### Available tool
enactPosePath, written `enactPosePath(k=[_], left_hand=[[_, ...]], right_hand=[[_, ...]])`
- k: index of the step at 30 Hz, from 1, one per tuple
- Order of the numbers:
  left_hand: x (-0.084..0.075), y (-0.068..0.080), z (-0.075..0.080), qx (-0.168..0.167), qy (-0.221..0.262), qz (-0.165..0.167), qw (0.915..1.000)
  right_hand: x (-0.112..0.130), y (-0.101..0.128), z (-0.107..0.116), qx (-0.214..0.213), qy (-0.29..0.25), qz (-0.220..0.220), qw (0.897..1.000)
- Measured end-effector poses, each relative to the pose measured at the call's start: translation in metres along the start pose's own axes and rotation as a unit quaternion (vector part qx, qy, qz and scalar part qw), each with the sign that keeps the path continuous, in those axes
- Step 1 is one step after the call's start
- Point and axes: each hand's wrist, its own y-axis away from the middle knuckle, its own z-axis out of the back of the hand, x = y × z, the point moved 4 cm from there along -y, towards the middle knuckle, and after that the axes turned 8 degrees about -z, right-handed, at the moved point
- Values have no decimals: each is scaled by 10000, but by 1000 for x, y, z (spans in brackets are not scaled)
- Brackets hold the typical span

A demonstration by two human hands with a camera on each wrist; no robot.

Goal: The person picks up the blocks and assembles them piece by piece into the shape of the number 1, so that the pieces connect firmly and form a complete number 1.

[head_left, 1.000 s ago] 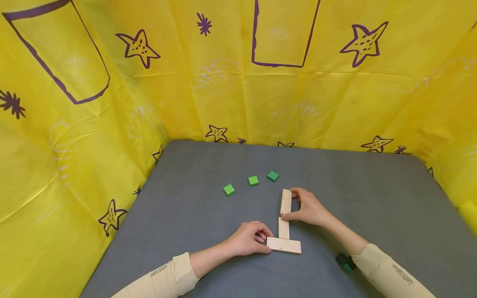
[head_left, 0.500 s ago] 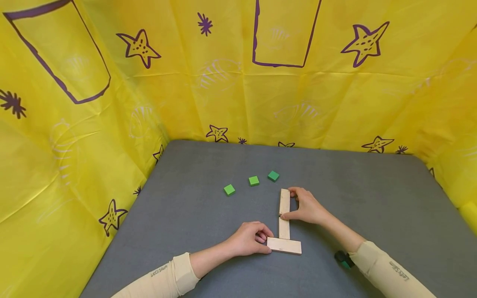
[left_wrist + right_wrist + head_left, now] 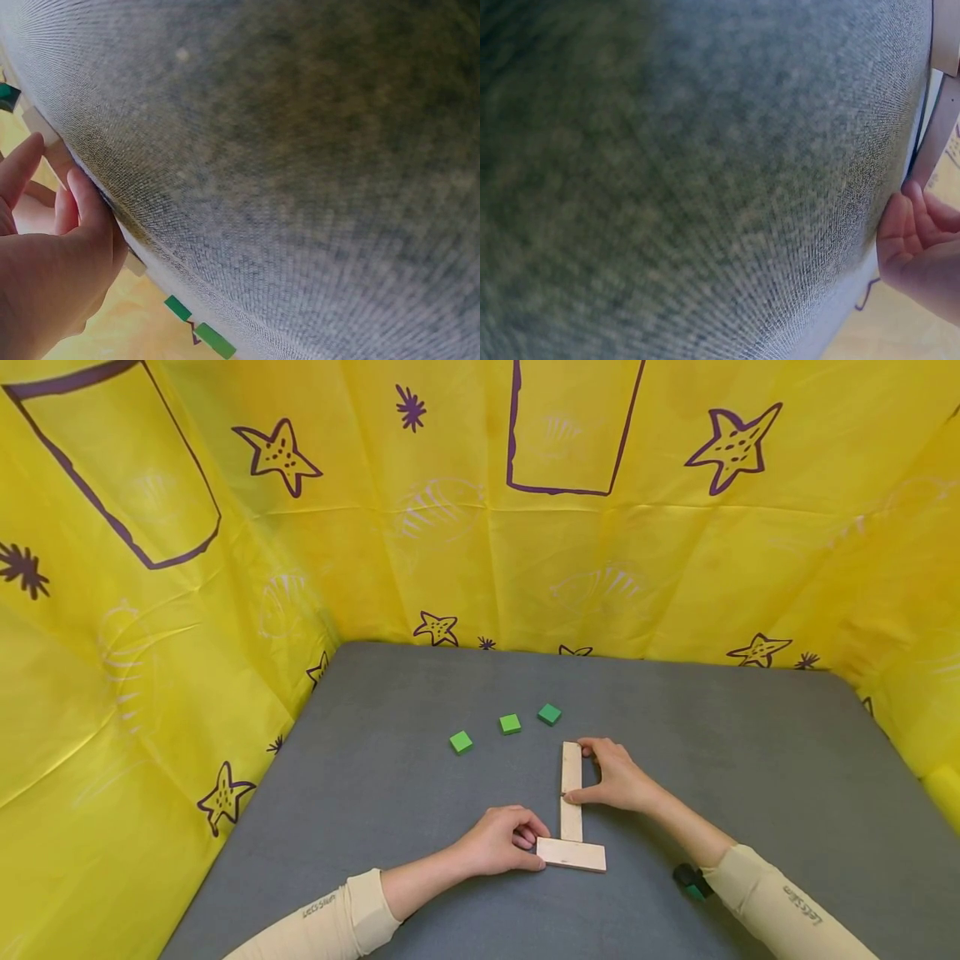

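Three pale wooden blocks lie flat on the grey table, arranged like an upside-down T. The front block (image 3: 573, 855) runs crosswise; its left end is pinched by my left hand (image 3: 495, 842), thumb at the near corner and fingers at the far one. Behind it, the middle block (image 3: 572, 823) points away from me, its near end against the front block. The far block (image 3: 572, 766) continues that line, end to end with the middle one. My right hand (image 3: 621, 779) grips it from the right, forefinger near its far end and thumb near the joint.
Beyond the wooden blocks lie a light green square tile (image 3: 461, 742), a second light green tile (image 3: 510, 723) and a darker green tile (image 3: 550, 714). Yellow patterned cloth (image 3: 450, 552) walls the grey table (image 3: 360, 743) at the back and sides.
The far block has shifted slightly left and straightened, lining up with the middle block. My right hand moved with it; my left hand stayed on the front block.
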Motion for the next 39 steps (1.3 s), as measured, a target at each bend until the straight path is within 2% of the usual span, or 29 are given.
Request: enactPosePath(k=[27, 39], left_hand=[[-3, 0, 1, 28, 41, 43, 10000], [-2, 1, 0, 27, 56, 30, 10000]], right_hand=[[1, 3, 1, -186, -33, 431, 9989], [1, 4, 0, -111, -24, 361, 9993]])
